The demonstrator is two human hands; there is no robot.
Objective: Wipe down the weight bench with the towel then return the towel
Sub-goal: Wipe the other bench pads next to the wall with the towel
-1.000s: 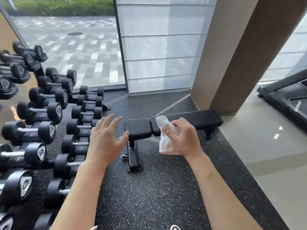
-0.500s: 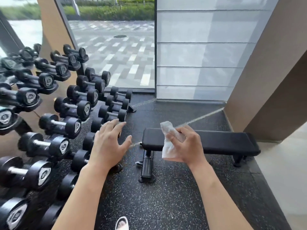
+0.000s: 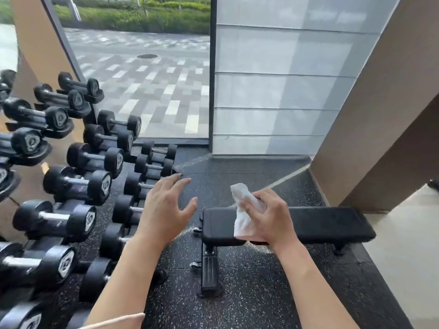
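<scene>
Right hand (image 3: 268, 217) has its fingers curled round the towel (image 3: 244, 214): a white, crumpled piece, held upright. One end sticks up above the fingers, the rest hangs down in front of the palm. Towel is held in the air in front of the weight bench (image 3: 320, 224); can't tell if it touches the pad.

Left hand (image 3: 166, 210) holds nothing: fingers spread and relaxed, palm down, just left of the gripped towel, not touching it.

Bench: flat black pad running left to right behind and under the grip, most of it extending to the right of the right hand. Its black support foot (image 3: 209, 271) stands below and left of the grip on speckled black rubber floor (image 3: 249, 293).

Holder-wise: dumbbell rack (image 3: 78, 186), well left of the grip, past the left hand, is full of black dumbbells lying in tiered rows, with more on the lower row near the floor. Window (image 3: 147, 74) and frosted panel (image 3: 273, 91) beyond the grip.
</scene>
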